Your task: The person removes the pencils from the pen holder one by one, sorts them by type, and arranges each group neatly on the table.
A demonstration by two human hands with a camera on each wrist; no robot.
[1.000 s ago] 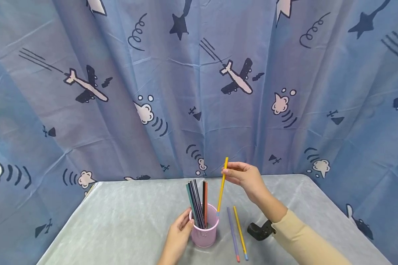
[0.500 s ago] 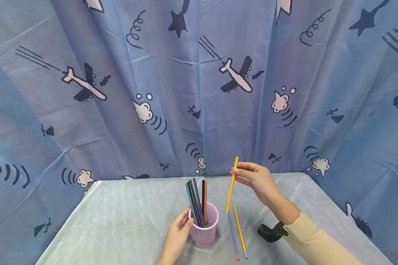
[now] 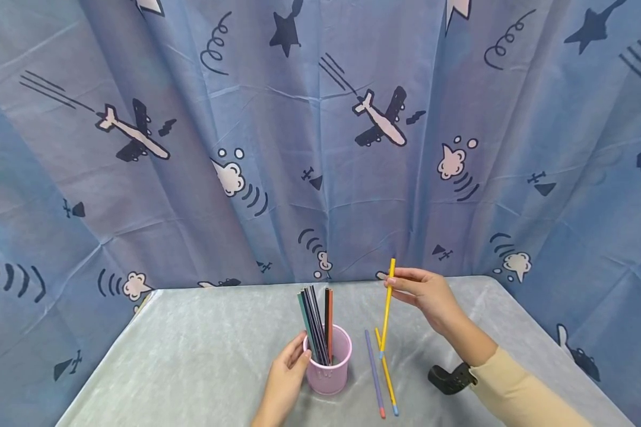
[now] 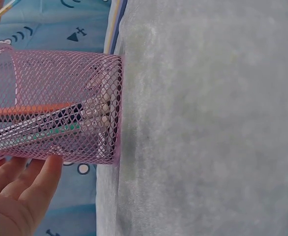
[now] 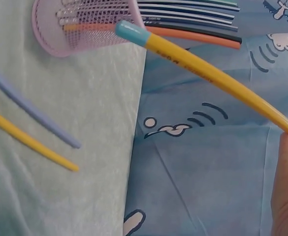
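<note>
My right hand (image 3: 430, 299) pinches a yellow pencil (image 3: 387, 314) near its upper end. This pencil hangs nearly upright above the table, its blue-dipped end (image 5: 134, 33) down, to the right of the cup. A pink mesh pencil cup (image 3: 327, 379) stands on the table, and my left hand (image 3: 284, 379) grips its left side, thumb at the front. Several dark-striped pencils (image 3: 315, 326), a teal one, a black one and an orange one (image 3: 330, 323) lean inside it. On the table right of the cup lie a purple pencil (image 3: 374, 373) and another yellow pencil (image 3: 389, 382).
A grey cloth covers the table (image 3: 208, 350). Behind it hangs a blue curtain (image 3: 278, 237) with printed aeroplanes. A black wrist camera mount (image 3: 448, 379) sticks out below my right wrist.
My right hand has carried the yellow pencil from the cup's right rim to the right, over the two lying pencils. The left hand and cup have stayed in place.
</note>
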